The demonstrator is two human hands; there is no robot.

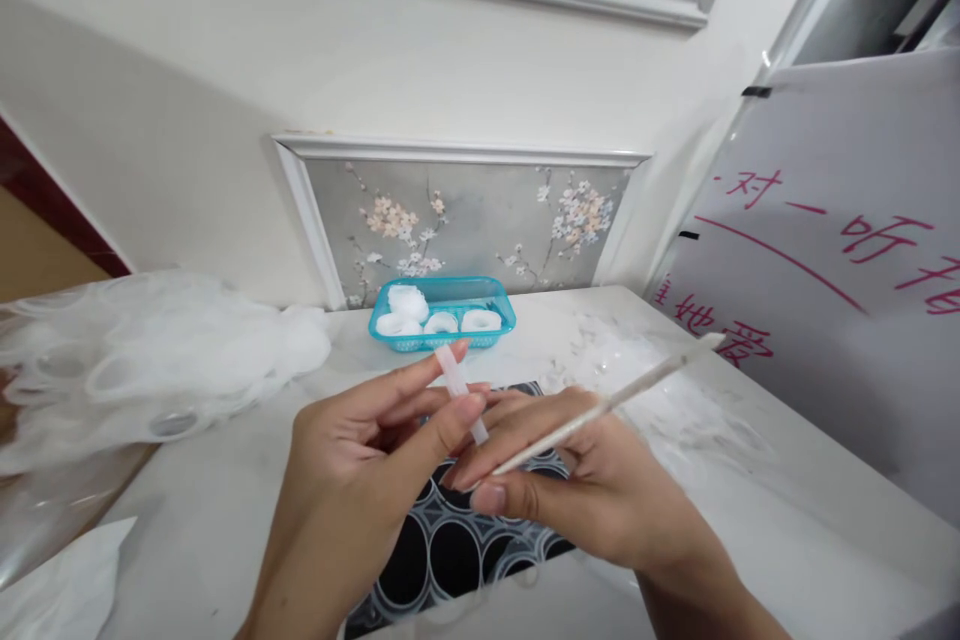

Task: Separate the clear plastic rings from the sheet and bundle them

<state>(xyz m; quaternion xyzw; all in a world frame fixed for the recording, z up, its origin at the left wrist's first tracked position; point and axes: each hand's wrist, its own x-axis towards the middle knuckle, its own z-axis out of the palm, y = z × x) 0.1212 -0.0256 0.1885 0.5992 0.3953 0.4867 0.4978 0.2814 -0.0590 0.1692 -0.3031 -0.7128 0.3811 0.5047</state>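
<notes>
nearest the camera, two bare hands face each other: the left hand [367, 460] and the right hand [600, 490]. beneath them, the white tabletop [202, 530] extends to the wall. a heap of white, translucent rings [217, 360] occupies its left side. below the hands lies a black sheet [454, 555] printed with pale circles. beyond the hands, near the wall, sits a blue basket [409, 343] holding white rolls [409, 302].

the right hand is narrowed around a thin stick [611, 404], gripped near its lower end; the long axis runs from lower left to upper right, with the far end free. the exact position of the lower tip is hard to make out.

the left hand pinches a translucent white band [454, 378] between thumb and index finger. the band's long axis slopes from upper left to lower right, roughly crosswise to the stick. key relation: the band lies up and to the left of the right thumb, its lower end near the gripped end of the stick. the left hand is nearer. contact between the band and the right fingers cannot be told.
</notes>
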